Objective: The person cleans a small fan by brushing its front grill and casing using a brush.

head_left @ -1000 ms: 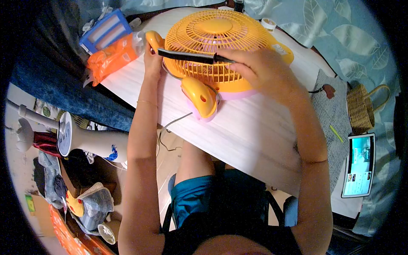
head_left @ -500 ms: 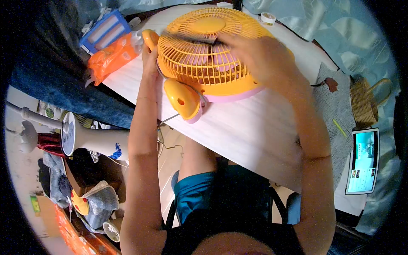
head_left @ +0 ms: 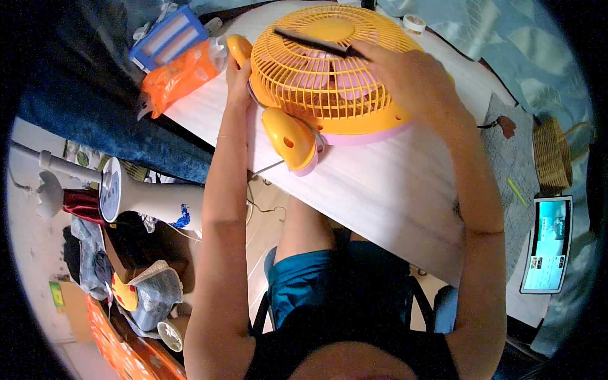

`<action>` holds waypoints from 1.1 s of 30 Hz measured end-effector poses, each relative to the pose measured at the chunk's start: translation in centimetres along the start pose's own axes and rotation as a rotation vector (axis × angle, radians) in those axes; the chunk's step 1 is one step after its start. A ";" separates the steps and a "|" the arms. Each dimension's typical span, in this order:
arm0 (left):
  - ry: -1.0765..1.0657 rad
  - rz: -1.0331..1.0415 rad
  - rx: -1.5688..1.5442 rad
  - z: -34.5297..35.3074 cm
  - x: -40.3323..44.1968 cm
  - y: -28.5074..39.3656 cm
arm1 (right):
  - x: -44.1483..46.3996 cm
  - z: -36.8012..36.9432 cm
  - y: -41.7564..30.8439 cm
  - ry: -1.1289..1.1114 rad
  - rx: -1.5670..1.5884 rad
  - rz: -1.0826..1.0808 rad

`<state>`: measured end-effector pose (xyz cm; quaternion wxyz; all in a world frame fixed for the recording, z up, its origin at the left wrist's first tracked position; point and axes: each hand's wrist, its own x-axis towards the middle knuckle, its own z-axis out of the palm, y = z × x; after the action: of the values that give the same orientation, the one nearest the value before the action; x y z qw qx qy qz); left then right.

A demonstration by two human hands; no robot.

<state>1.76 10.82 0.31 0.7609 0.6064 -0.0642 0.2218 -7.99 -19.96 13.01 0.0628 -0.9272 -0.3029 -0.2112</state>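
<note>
A yellow fan [head_left: 354, 114] with a slatted round grille and a pink underside lies face up on the white table. Pink blades show through the slats. My left hand [head_left: 238, 82] grips the fan's left side beside a rounded yellow lobe [head_left: 239, 48]; its fingers are partly hidden. A second yellow lobe [head_left: 283, 134] juts out toward me. Over the grille, my right hand [head_left: 415, 79] is closed around one end of a slim black tool [head_left: 310, 42]. The tool points left across the slats; I cannot tell whether it touches them.
At the back left are a blue frame [head_left: 170, 39] and an orange plastic bag [head_left: 180, 76]. A tape roll [head_left: 414, 24] sits at the far edge. On the right stand a wicker basket [head_left: 552, 155] and a lit tablet [head_left: 547, 244]. A white appliance [head_left: 152, 195] is at lower left.
The whole view has shifted slightly. My right hand and the black tool, blurred before, now show more sharply over the grille. My left hand stays at the fan's side.
</note>
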 end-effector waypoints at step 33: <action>-0.118 -0.002 -0.230 0.7 -0.5 0.3 | -2.8 0.0 -3.8 0.148 0.132 -0.248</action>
<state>1.31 10.10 0.59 0.8206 0.5272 -0.1331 0.1761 -12.25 -18.43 11.79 0.1194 -0.8584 -0.4227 -0.2649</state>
